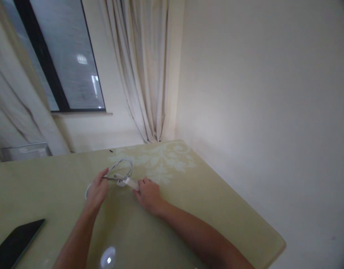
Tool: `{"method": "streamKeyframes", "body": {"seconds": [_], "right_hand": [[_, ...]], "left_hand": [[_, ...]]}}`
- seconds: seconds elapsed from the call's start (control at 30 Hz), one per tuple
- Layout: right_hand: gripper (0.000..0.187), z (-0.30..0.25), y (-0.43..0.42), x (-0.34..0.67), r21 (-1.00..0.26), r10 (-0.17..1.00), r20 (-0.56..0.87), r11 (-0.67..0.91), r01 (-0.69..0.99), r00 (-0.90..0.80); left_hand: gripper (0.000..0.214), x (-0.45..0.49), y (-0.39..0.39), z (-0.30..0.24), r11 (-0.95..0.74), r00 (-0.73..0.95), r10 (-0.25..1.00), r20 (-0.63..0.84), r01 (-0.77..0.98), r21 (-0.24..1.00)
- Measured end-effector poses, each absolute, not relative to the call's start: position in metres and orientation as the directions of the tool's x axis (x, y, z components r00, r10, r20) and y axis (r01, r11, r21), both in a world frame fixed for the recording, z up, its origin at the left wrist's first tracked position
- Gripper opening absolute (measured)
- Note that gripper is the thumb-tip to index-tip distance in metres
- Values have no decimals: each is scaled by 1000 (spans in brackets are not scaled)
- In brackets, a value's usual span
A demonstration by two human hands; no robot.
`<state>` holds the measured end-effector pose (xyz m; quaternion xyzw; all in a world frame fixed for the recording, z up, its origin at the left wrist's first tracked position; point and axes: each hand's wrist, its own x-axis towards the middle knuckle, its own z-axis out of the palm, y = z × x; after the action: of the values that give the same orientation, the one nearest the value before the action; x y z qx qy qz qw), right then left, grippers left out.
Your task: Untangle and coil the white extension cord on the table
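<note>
A whitish-grey cable (123,160) rises in a loop between my two hands above the green tabletop. My left hand (97,190) is closed on the cable, and a pale end of it curves out on that hand's far left side. My right hand (149,194) grips the near end of a white oblong block (131,183), whose exact kind I cannot make out. Beside the block's far end, a small white piece like a plug (121,183) sits among the cable's turns. My right fingers hide part of the block.
The green table (189,209) has a pale floral pattern at its far corner and meets a white wall on the right. A dark flat tablet-like device (16,244) lies at lower left. A tiny black object (111,151) rests near the back edge, before curtains (149,74).
</note>
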<state>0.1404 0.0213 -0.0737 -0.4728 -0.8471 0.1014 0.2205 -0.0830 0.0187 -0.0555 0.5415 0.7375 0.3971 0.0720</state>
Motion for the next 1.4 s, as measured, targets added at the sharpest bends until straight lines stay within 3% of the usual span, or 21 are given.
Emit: {"method": "streamKeyframes", "body": {"seconds": [0.13, 0.23, 0.3, 0.4, 0.47, 0.77, 1.0, 1.2, 1.3, 1.4], "right_hand": [[39, -63, 31, 118, -585, 894, 290, 448, 676, -341], [40, -55, 44, 103, -786, 924, 351, 379, 488, -153], [33, -51, 54, 95, -849, 911, 408, 404, 340, -61], [42, -51, 64, 91, -868, 887, 445, 461, 184, -123], [52, -57, 64, 95, -876, 887, 425, 453, 166, -181], [54, -92, -10, 189, -784, 815, 334, 519, 341, -473], [25, -80, -23, 216, -885, 903, 352, 407, 227, -247], [76, -83, -6, 216, -964, 968, 199, 221, 145, -152], [86, -87, -5, 217, -974, 971, 191, 207, 98, -146], [87, -89, -4, 215, -970, 963, 224, 235, 60, -153]], "left_hand": [[59, -72, 17, -43, 37, -307, 888, 343, 791, 611], [60, -66, 11, -40, 229, -411, 864, 291, 835, 501], [52, -69, 8, -40, 351, -488, 834, 258, 830, 433], [45, -77, 6, -44, 387, -517, 817, 258, 821, 419], [45, -79, 5, -47, 385, -517, 811, 275, 824, 415], [47, -85, 7, -65, 287, -488, 734, 472, 853, 435], [43, -75, 8, -52, 210, -366, 772, 519, 919, 334], [41, -6, -4, -36, 73, -75, 868, 490, 997, 24], [51, 0, -9, -54, 144, -106, 899, 425, 988, -59], [61, -13, -2, -70, 155, -119, 904, 411, 986, -56]]}}
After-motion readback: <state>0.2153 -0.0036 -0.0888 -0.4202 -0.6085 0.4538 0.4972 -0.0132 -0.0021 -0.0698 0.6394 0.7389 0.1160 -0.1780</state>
